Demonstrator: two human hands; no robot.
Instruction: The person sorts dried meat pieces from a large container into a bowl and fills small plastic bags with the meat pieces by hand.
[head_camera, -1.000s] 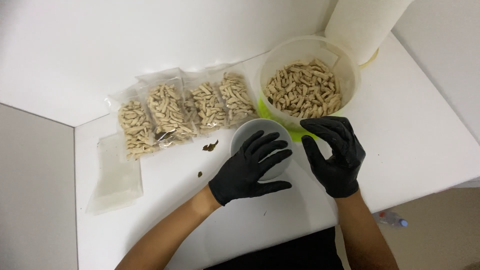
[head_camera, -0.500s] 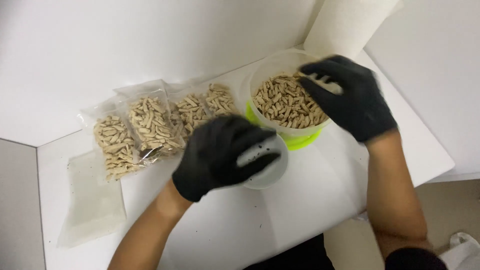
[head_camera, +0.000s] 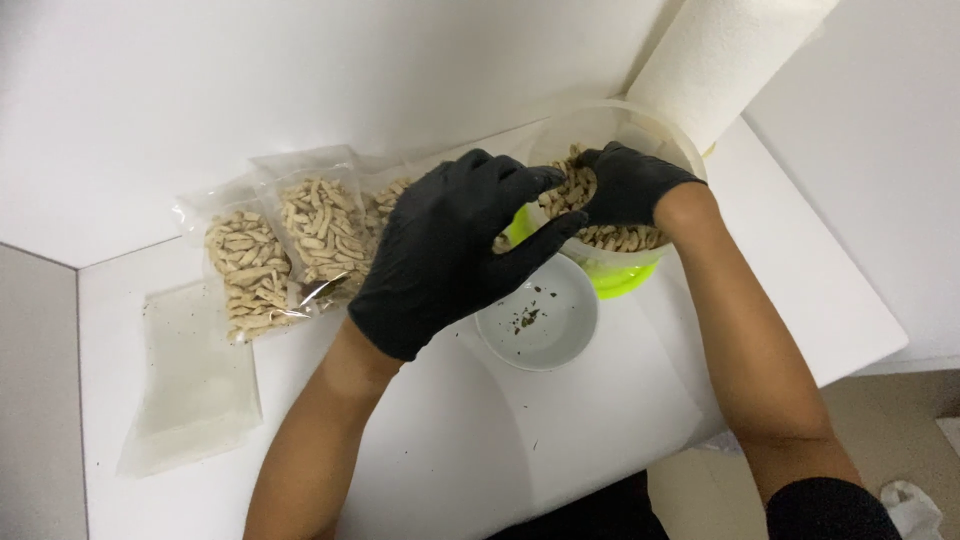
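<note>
Change: compared with a second ago, the right hand (head_camera: 625, 185) has been moved off the small white bowl (head_camera: 540, 322) and pushed down into the clear tub (head_camera: 600, 125) of pale dried pieces (head_camera: 610, 237) near the desk's back right corner. So the work looks like it's been shifted from the bowl to grabbing the next handful, judging by that.

Right hand: fingers are curled in among the pieces; whether anything is actually pinched can't be told, the fingertips are buried.

Left hand (head_camera: 450, 250): lifted clear of the bowl, spread flat and loose, nothing held. It's parked in the air just left of the tub.

Bowl: now uncovered, sat toward the middle of the desk just in front of the tub, with only a few dark crumbs (head_camera: 525, 318) inside.

Tub: rested on a bright green lid or base (head_camera: 620, 275), which pokes out underneath.

Around: filled clear pouches (head_camera: 285, 245) are lined up along the back left edge, an empty flat pouch (head_camera: 190, 385) is laid by the left edge, and a paper towel roll (head_camera: 725, 55) is stood in the back right corner.

In the way: the pouches nearest the tub are blocked from view by the left hand.
</note>
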